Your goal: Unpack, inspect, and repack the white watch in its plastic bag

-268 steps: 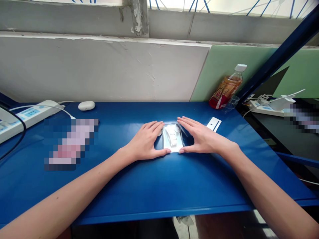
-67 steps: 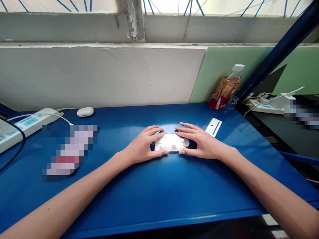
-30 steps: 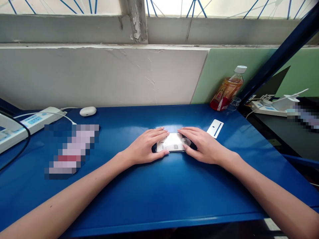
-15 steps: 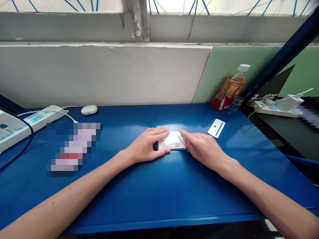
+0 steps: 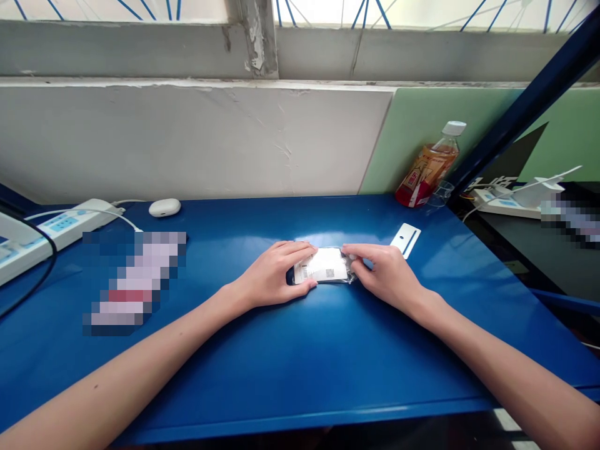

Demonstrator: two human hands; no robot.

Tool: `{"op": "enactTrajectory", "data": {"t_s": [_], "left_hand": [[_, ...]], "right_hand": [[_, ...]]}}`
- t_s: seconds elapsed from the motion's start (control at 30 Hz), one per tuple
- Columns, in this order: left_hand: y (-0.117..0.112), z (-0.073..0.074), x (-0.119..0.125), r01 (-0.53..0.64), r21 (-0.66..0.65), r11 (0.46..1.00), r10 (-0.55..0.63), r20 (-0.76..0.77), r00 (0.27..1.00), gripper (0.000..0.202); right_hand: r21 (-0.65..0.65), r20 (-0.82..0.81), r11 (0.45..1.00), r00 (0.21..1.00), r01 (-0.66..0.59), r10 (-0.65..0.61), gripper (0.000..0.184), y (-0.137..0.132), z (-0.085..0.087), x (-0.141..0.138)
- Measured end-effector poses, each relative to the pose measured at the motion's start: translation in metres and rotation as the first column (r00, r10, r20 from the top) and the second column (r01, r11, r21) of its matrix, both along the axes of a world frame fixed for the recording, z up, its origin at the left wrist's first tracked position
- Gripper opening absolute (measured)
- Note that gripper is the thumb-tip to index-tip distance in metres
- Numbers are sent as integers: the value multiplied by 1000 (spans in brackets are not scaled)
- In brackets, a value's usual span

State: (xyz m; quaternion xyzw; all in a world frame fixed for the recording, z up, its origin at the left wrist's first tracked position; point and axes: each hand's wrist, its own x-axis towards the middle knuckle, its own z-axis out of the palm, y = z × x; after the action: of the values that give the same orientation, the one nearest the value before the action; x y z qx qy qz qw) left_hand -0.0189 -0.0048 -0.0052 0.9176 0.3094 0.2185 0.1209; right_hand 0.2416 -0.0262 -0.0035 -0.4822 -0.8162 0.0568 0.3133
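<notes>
A small clear plastic packet with a white printed label [image 5: 322,272] lies on the blue table [image 5: 300,362], held between both hands. My left hand [image 5: 274,275] grips its left end, fingers over the top edge and thumb at the near edge. My right hand [image 5: 382,275] pinches the crinkled right end with curled fingers. What is inside the packet is hidden by the label.
A white card with a blue stripe [image 5: 405,240] lies right of my hands. A bottle of orange drink [image 5: 429,165] stands at the back right. At the back left are a white earbud case [image 5: 164,207] and a power strip [image 5: 56,231]. A blurred object [image 5: 134,281] lies left.
The packet, first lying open side up, was turned over to its label side. My right hand has since drawn its fingers in and now pinches the packet's right end.
</notes>
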Motion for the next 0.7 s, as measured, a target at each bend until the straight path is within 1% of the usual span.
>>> {"op": "enactTrajectory", "data": {"t_s": [0.07, 0.13, 0.23, 0.33, 0.4, 0.53, 0.7], "left_hand": [[-2, 2, 0, -36, -9, 999, 36, -3, 999, 55], [-3, 4, 1, -59, -25, 998, 58, -9, 998, 60], [-4, 8, 2, -59, -43, 997, 57, -28, 998, 65], [-4, 9, 2, -55, -42, 998, 53, -63, 997, 62], [-4, 8, 2, -70, -41, 997, 66, -91, 994, 62], [-3, 4, 2, -103, -31, 994, 98, -137, 986, 68], [-1, 3, 2, -68, 3, 998, 67, -133, 989, 58]], "right_hand": [[44, 32, 999, 999, -22, 21, 24, 4, 1, 5], [83, 109, 992, 990, -95, 85, 21, 9, 2, 10], [56, 183, 979, 966, -198, 185, 18, 15, 3, 16], [12, 175, 967, 953, -254, 248, 19, 17, 2, 17], [-7, 169, 962, 948, -274, 271, 21, 16, 2, 16], [-74, 161, 956, 943, -283, 291, 26, 13, 6, 15], [-112, 172, 947, 932, -302, 318, 33, 12, 9, 17]]}}
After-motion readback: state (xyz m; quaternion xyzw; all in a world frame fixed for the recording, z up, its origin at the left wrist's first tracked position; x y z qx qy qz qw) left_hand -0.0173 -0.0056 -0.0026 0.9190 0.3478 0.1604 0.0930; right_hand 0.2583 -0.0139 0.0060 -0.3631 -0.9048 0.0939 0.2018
